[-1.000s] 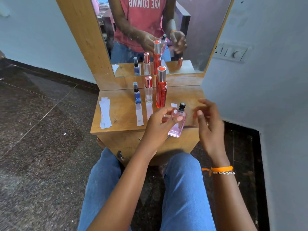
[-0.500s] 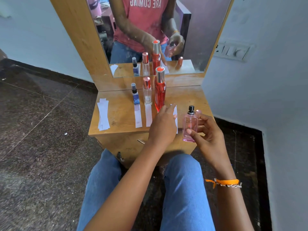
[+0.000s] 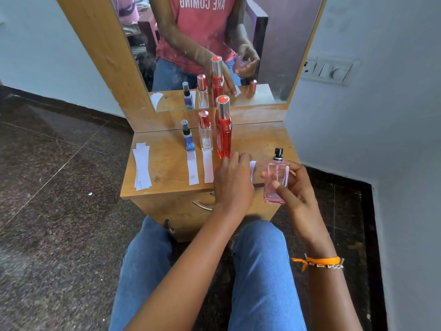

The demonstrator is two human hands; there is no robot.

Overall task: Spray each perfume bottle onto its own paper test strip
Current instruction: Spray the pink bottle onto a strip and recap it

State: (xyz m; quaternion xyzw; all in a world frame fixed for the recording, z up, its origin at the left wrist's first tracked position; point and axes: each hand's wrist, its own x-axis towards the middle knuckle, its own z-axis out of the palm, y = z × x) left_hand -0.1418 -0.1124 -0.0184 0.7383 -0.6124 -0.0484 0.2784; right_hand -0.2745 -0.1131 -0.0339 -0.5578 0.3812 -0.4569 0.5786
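My right hand [image 3: 298, 187] grips an upright pink perfume bottle [image 3: 275, 181] with a black spray head, just above the table's front right corner. My left hand [image 3: 232, 180] lies on a white paper strip [image 3: 253, 166], fingers down on it, beside the tall red bottle [image 3: 223, 132]. A small blue bottle [image 3: 188, 140] and a clear bottle with a pink cap [image 3: 205, 136] stand in a row left of the red one. Each of these two has a strip in front of it, one [image 3: 192, 172] by the blue and one [image 3: 208, 168] by the clear bottle.
A stack of spare strips [image 3: 142, 166] lies on the left of the small wooden table [image 3: 167, 168]. A mirror [image 3: 214, 44] rises behind the bottles. My knees in blue jeans sit under the front edge. A wall with a switch plate [image 3: 330, 71] is close on the right.
The pink bottle passed from my left hand to my right hand. My left hand then went down onto the strip beside the red bottle.
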